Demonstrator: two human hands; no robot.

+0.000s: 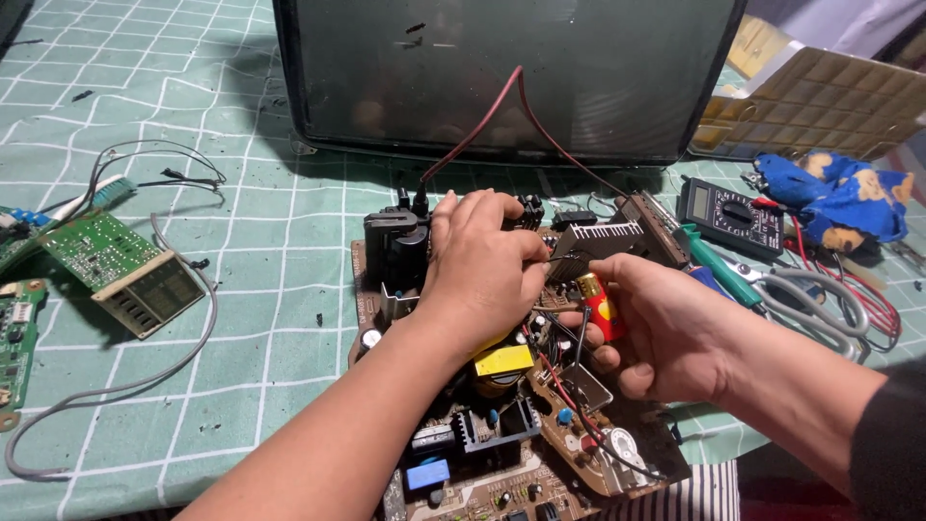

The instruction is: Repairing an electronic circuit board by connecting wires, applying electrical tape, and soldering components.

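A brown circuit board (pixel 569 463) full of parts lies in front of me on a green checked cloth (pixel 260 241). My left hand (pixel 482 270) rests over the board's middle, fingers pinching a small dark part beside a black finned heat sink (pixel 603 239). My right hand (pixel 666 328) grips a red and yellow tool handle (pixel 600 307) just under that heat sink. A black transformer block (pixel 395 253) stands at the board's far left corner, with a red wire (pixel 482 121) rising from it. A yellow-taped coil (pixel 502 362) shows below my left wrist.
A dark picture tube (pixel 502 77) stands at the back. Green circuit boards (pixel 106 260) and grey cable (pixel 125 386) lie at left. At right are a black multimeter (pixel 730 217), grey pliers (pixel 810 294), a blue cloth (pixel 839 198) and a brown egg tray (pixel 820 106).
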